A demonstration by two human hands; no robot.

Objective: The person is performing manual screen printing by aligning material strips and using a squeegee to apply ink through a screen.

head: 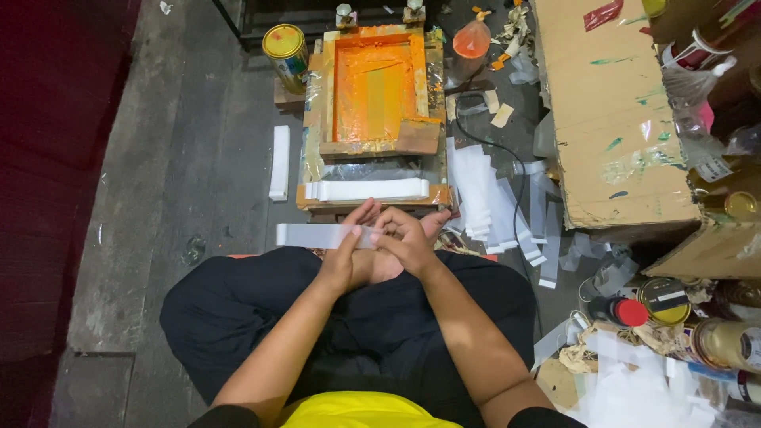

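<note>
Two hands meet at the centre of the frame, above the seated person's crossed legs. Left hand (346,250) pinches a pale translucent strip (313,235) that juts toward the left; right hand (403,238) curls its fingers over the strip's near end, apparently working at it. Just above, a stack of white strips (369,189) lies on the front ledge of the orange-stained screen frame (372,87). Judged risk: uneven pull could crease the thin strip, or wet orange ink nearby could smudge it.
</note>
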